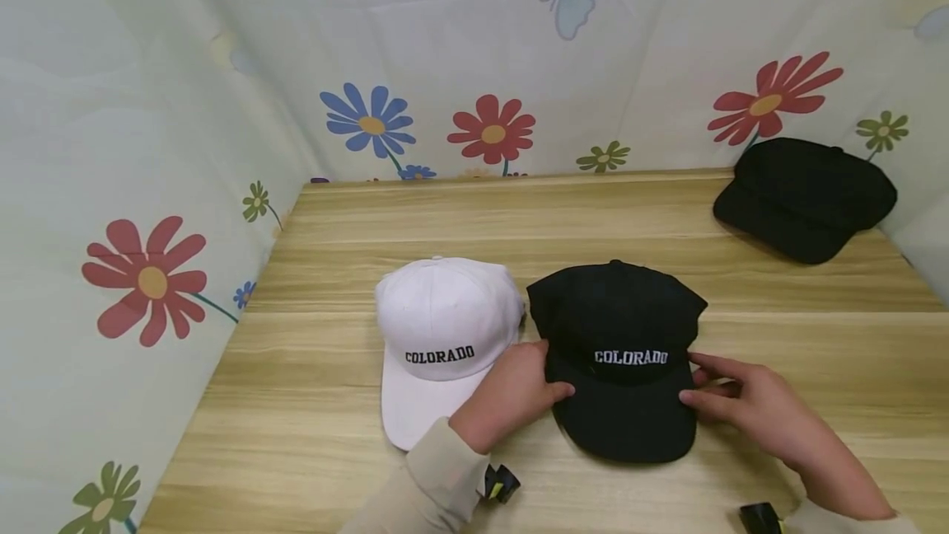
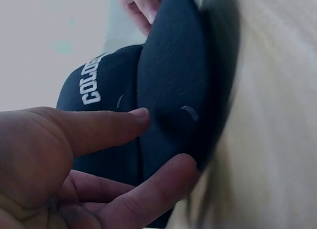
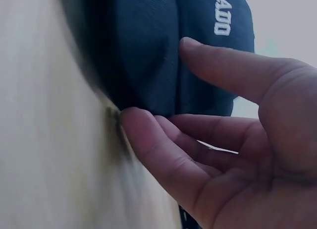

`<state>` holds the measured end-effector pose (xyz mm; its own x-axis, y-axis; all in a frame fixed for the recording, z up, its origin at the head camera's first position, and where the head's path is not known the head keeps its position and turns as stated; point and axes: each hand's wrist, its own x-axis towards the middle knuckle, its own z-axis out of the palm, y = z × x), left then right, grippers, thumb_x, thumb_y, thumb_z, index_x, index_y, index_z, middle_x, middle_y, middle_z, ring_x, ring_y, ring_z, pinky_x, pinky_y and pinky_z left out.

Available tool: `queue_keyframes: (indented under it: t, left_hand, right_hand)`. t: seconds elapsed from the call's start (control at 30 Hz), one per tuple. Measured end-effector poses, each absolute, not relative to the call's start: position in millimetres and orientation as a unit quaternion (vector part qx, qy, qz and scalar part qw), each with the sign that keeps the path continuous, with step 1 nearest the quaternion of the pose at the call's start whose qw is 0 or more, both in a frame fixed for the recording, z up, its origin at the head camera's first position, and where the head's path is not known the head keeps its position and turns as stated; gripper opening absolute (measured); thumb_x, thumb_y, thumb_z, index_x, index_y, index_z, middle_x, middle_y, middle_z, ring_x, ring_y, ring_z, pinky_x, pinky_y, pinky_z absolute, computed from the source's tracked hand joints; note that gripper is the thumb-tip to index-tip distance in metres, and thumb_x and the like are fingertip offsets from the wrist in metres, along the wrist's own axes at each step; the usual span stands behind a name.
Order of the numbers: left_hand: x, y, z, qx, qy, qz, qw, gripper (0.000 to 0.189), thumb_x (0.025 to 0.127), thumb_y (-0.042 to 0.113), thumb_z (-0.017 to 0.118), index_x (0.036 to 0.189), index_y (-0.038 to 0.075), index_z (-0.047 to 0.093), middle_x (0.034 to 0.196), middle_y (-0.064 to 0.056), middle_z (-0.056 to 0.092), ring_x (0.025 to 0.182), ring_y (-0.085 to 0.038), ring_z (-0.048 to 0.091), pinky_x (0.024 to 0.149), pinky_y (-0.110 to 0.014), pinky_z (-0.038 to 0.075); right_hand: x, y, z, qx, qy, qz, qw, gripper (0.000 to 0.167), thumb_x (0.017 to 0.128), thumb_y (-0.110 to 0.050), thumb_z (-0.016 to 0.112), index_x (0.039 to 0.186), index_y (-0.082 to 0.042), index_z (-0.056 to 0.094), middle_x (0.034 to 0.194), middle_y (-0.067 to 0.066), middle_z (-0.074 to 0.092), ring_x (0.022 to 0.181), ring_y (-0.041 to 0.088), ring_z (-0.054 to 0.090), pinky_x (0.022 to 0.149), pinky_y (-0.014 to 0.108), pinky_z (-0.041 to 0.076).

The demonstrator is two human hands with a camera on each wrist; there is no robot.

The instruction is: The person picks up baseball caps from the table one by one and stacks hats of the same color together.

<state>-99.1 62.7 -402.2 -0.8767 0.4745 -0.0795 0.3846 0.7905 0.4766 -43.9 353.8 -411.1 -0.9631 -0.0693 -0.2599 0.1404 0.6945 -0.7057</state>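
A black baseball cap (image 1: 619, 311) with white COLORADO lettering lies front and right of centre on the table, its brim toward me. My left hand (image 1: 515, 390) pinches the left side of its brim, thumb on top and fingers along the edge. On the opposite side, my right hand (image 1: 749, 402) holds the brim between thumb and fingers. Both wrist views show the thumbs near the seam where brim meets crown, with the brim (image 2: 173, 65) close over the wood. Just left of the black cap sits a white COLORADO cap (image 1: 437, 320), partly covered by my left hand and forearm.
Another black cap (image 1: 808, 196) lies at the table's back right corner, against the flowered cloth (image 1: 445, 39) that hangs behind and to the left. The wooden table (image 1: 460, 221) ends at that cloth.
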Motion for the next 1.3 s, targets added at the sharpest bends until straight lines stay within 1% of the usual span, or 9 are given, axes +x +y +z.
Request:
queue_keyframes:
  t: [0.07, 0.17, 0.3, 0.47, 0.6, 0.77, 0.97, 1.2, 1.3]
  left_hand:
    - [-100.3, 61.7, -397.7, 0.238, 0.939, 0.230, 0.097, 0.039, 0.083, 0.034, 0.075, 0.101, 0.001, 0.066, 0.081, -0.005, 0.069, 0.076, -0.013, 0.063, 0.070, -0.024, 0.050]
    - [-100.5, 60.3, -390.4, 0.254, 0.934, 0.231, 0.098, 0.028, 0.085, 0.034, 0.073, 0.080, 0.008, 0.065, 0.060, 0.003, 0.056, 0.059, -0.008, 0.052, 0.056, -0.020, 0.041]
    - [-99.1, 60.3, -377.9, 0.271, 0.925, 0.246, 0.098, 0.029, 0.087, 0.035, 0.070, 0.069, 0.014, 0.061, 0.053, 0.008, 0.047, 0.051, -0.004, 0.044, 0.049, -0.018, 0.034]
    - [-98.8, 68.8, -354.3, 0.292, 0.913, 0.274, 0.079, 0.026, 0.091, 0.038, 0.066, 0.075, 0.017, 0.066, 0.060, 0.011, 0.053, 0.052, 0.000, 0.047, 0.052, -0.015, 0.038]
    - [-101.3, 81.4, -336.1, 0.302, 0.910, 0.277, 0.062, 0.026, 0.093, 0.042, 0.062, 0.086, 0.018, 0.069, 0.065, 0.013, 0.056, 0.056, 0.003, 0.049, 0.058, -0.013, 0.041]
    - [-104.8, 102.9, -315.8, 0.317, 0.911, 0.263, 0.037, 0.029, 0.095, 0.047, 0.056, 0.096, 0.021, 0.070, 0.067, 0.016, 0.057, 0.058, 0.004, 0.049, 0.056, -0.013, 0.040]
    - [-112.4, 125.3, -301.4, 0.338, 0.908, 0.246, -0.006, 0.029, 0.096, 0.049, 0.053, 0.094, 0.025, 0.070, 0.067, 0.018, 0.055, 0.058, 0.006, 0.048, 0.055, -0.011, 0.038]
    - [-127.7, 144.5, -292.7, 0.354, 0.906, 0.228, -0.031, 0.029, 0.096, 0.048, 0.053, 0.082, 0.027, 0.067, 0.061, 0.018, 0.053, 0.054, 0.004, 0.048, 0.049, -0.013, 0.038]
    - [-133.8, 152.0, -288.1, 0.359, 0.908, 0.217, -0.027, 0.029, 0.096, 0.047, 0.053, 0.080, 0.027, 0.065, 0.062, 0.018, 0.054, 0.054, 0.003, 0.049, 0.049, -0.013, 0.039]
  right_hand:
    - [-44.8, 357.0, -409.3, 0.014, 0.914, -0.385, 0.128, 0.067, 0.090, -0.037, 0.068, 0.138, 0.005, 0.048, 0.112, 0.015, 0.066, 0.084, 0.008, 0.065, 0.066, 0.023, 0.052]
    - [-45.6, 360.4, -406.8, 0.007, 0.923, -0.367, 0.116, 0.064, 0.092, -0.041, 0.064, 0.136, 0.004, 0.051, 0.112, 0.013, 0.068, 0.081, 0.004, 0.065, 0.066, 0.023, 0.050]
    - [-47.4, 366.0, -401.9, 0.007, 0.931, -0.352, 0.099, 0.061, 0.093, -0.041, 0.062, 0.134, 0.003, 0.054, 0.114, 0.016, 0.068, 0.078, 0.000, 0.062, 0.065, 0.021, 0.050]
    - [-49.5, 377.7, -388.6, 0.010, 0.935, -0.346, 0.076, 0.058, 0.096, -0.039, 0.059, 0.135, 0.003, 0.052, 0.118, 0.020, 0.067, 0.076, 0.000, 0.064, 0.064, 0.021, 0.049]
    - [-53.9, 386.4, -375.3, 0.021, 0.941, -0.332, 0.068, 0.061, 0.096, -0.044, 0.057, 0.136, 0.001, 0.052, 0.116, 0.017, 0.069, 0.075, -0.003, 0.065, 0.063, 0.022, 0.048]
    - [-60.2, 393.9, -362.8, 0.032, 0.948, -0.314, 0.037, 0.065, 0.095, -0.049, 0.056, 0.136, 0.000, 0.052, 0.117, 0.020, 0.068, 0.073, -0.007, 0.062, 0.061, 0.023, 0.047]
    - [-65.6, 398.6, -355.1, 0.032, 0.950, -0.311, 0.015, 0.065, 0.095, -0.049, 0.056, 0.136, 0.001, 0.052, 0.120, 0.023, 0.066, 0.071, -0.010, 0.060, 0.059, 0.022, 0.048]
    - [-70.1, 405.1, -352.8, 0.038, 0.951, -0.305, -0.016, 0.062, 0.095, -0.047, 0.057, 0.135, 0.001, 0.054, 0.125, 0.028, 0.061, 0.070, -0.015, 0.057, 0.057, 0.021, 0.047]
    - [-73.0, 407.8, -352.5, 0.046, 0.952, -0.300, -0.022, 0.063, 0.095, -0.048, 0.055, 0.134, 0.002, 0.054, 0.125, 0.030, 0.059, 0.075, 0.002, 0.066, 0.059, 0.029, 0.051]
